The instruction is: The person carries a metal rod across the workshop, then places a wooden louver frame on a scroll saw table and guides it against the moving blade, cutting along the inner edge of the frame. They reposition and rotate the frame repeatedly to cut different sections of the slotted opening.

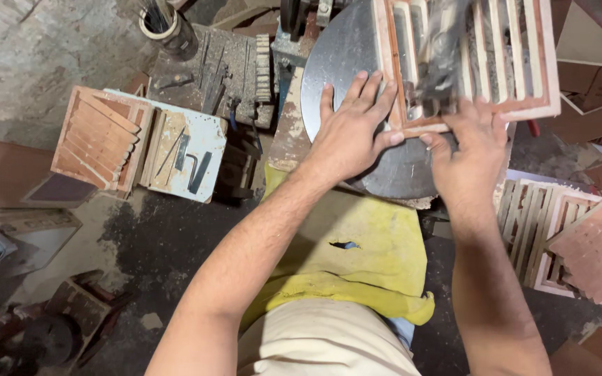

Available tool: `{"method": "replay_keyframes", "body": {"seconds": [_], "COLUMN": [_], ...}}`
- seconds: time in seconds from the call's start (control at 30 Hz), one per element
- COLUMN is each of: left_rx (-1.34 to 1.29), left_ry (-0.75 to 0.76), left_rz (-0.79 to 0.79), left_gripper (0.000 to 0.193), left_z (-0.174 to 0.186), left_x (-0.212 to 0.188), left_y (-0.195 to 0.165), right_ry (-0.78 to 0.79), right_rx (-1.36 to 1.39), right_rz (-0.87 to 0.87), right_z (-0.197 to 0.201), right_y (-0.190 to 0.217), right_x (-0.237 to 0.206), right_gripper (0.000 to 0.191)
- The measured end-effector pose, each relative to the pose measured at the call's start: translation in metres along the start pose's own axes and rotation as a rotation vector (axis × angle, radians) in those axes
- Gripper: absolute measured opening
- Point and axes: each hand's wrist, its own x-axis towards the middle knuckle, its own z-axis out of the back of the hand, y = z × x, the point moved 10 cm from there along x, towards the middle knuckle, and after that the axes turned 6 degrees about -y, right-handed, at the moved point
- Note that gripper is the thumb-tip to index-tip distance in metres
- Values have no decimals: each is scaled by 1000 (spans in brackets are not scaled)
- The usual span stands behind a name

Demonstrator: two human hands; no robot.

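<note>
I see 2 bare hands on a slatted wooden frame (517,69) that lies flat on a round metal table (343,63), its far side reaching past the disc's edge. My left hand (350,132) is spread flat, fingers splayed, palm on the metal and fingertips pressing the frame's near-left corner. My right hand (469,150) sits just right of that, fingers on the frame's near rail; whether they curl under it or only press down I cannot tell. Straight beyond the right hand's fingers a dark, blurred machine part (440,56) crosses the slats. I judge the frame light and stiff as a whole, but its thin slats look easy to snap, so the thick outer rails where both hands rest are the sound places to hold. Its dusty wood should not slip. Well left of the left hand a pale tray (210,139) carries a few dark metal tools beside another slatted piece (99,143); beyond it a cup (172,31) holds dark rods. Right of the right wrist lies a stack of similar frames (538,223).
</note>
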Motion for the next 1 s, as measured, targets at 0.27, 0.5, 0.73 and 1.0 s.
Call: {"method": "replay_keyframes", "body": {"seconds": [0.27, 0.5, 0.73, 1.0], "left_rx": [64, 117, 203, 184], "left_ry": [-54, -84, -52, 11], "left_rz": [45, 73, 109, 102], "left_gripper": [83, 87, 89, 91], "left_z": [-4, -11, -17, -16], "left_x": [4, 4, 9, 13], "left_y": [-3, -3, -8, -9], "right_ry": [26, 57, 174, 57], "right_rx": [60, 101, 271, 110], "right_rz": [11, 17, -307, 108], "right_z": [-1, -3, -14, 6], "right_y": [-8, -14, -43, -1], "right_x": [14, 22, 31, 42], "right_gripper": [35, 36, 38, 37]}}
